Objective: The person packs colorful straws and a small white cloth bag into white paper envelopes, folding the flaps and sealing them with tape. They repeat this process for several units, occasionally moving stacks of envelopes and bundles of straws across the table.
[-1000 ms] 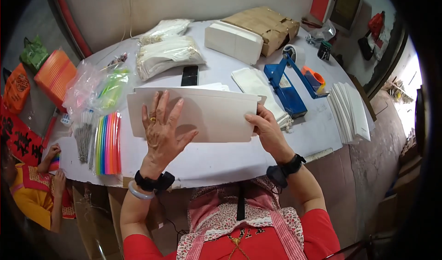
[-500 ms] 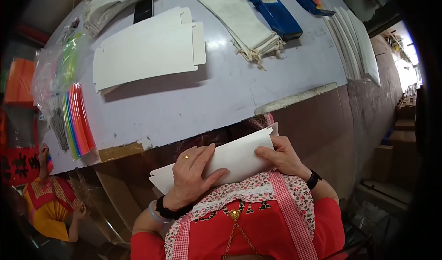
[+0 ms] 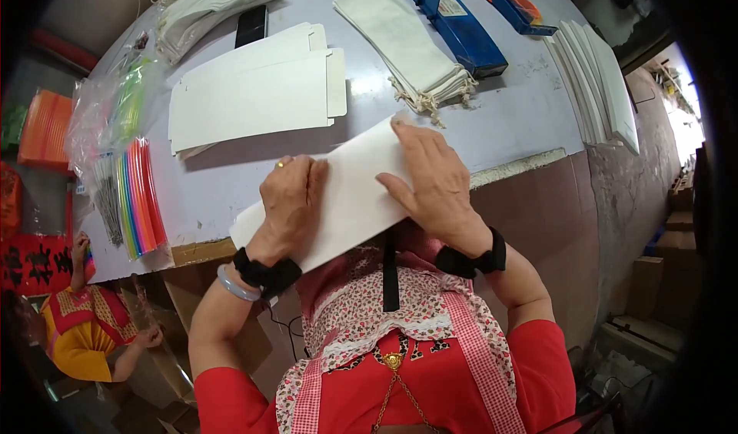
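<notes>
A long white carton, seemingly an unfolded paper box, slants across the table's front edge between my hands. My left hand, with a gold ring, is curled and closed on its left part. My right hand grips the right end; its fingers bend over the end edge and the thumb stretches out on the white face. The carton's underside is hidden. Beyond it lies a stack of flat white cartons with side flaps.
White drawstring bags and a blue metal tool lie at the back. Another blue tool with orange is farther right. White sheets stand at the right edge. Left are coloured tubes; a person works beyond.
Both hands have lifted the white carton from my lap, forward and up to the table's edge, tilting its right end farther away. My right hand has shifted onto the carton's far right end.
</notes>
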Demonstrator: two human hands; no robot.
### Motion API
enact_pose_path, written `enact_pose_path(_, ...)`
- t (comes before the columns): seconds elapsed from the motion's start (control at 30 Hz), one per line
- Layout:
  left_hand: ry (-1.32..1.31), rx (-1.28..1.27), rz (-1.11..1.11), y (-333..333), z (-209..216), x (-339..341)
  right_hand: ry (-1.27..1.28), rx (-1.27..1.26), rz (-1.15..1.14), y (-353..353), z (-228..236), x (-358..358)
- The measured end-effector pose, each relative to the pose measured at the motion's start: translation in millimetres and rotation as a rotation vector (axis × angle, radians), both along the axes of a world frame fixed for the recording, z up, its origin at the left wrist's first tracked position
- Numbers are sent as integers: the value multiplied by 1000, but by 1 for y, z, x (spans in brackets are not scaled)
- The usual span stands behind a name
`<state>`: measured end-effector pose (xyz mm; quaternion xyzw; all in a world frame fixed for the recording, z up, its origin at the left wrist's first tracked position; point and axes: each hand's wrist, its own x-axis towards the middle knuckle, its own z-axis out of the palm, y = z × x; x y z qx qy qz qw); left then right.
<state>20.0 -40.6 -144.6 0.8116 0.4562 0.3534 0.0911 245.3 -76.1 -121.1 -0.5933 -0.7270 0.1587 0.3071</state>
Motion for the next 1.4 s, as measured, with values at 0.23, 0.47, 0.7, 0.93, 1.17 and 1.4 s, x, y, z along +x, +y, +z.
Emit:
enact_pose_path(0.23,290,-128,-23,45,-30,1,-251,65,289,21,-4,-22)
enact_pose_path(0.47,311,-490,-59,61,-27,-10,-301,-47,427,17,-55,-38)
enact_pose_path(0.7,580,-253,-139,-23,3,-42,-298,-70,405,19,-57,-38)
enact_pose_path(0.93,599,-255,-129,-42,-10,-73,-357,-19,257,25,-60,6)
enact_pose_path(1.17,324,-393,-107,26,10,-39,-313,96,201,19,-51,18)
enact_pose_path(1.4,-253,-1094,-234,-7,41,-40,168,344,-112,-23,-34,44)
